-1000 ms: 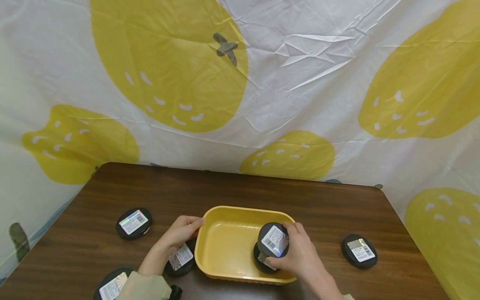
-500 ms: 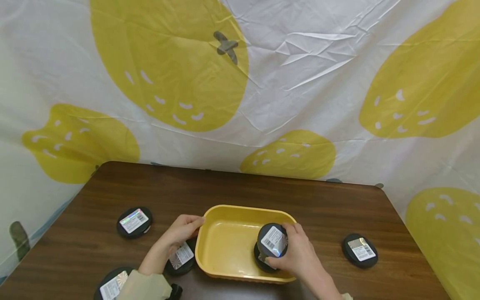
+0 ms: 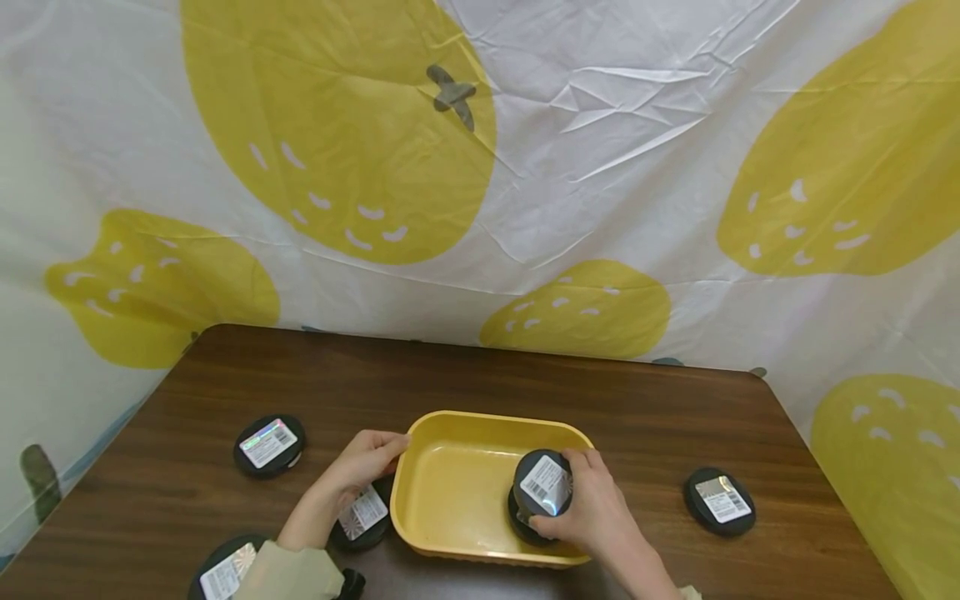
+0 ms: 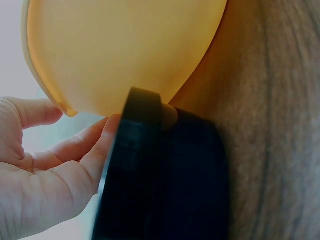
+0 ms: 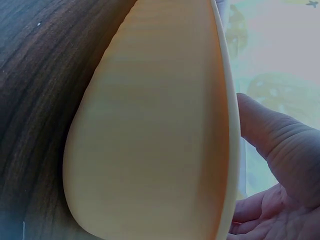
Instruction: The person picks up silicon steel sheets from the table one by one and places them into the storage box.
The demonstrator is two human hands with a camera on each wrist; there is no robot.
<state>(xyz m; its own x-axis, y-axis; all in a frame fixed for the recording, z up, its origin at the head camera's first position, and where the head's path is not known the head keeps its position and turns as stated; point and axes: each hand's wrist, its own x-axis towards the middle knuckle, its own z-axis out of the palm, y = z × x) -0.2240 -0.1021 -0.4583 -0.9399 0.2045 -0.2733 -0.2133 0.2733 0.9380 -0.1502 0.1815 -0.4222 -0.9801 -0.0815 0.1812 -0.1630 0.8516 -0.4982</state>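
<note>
A pale tan tub (image 5: 150, 125) fills the middle, its smooth outer wall toward the camera and its edge slightly scalloped at upper left. Its lighter rim (image 5: 235, 125) runs down the right side. The right hand (image 5: 297, 165) reaches in from the right edge, thumb above and other fingers below; their tips pass out of sight behind the rim, so whatever they touch there is hidden. Left of the tub lies a dark, streaked wood-grain tabletop (image 5: 35, 115). Behind the hand, a bright white backdrop (image 5: 287, 55) carries faint yellow shapes.
</note>
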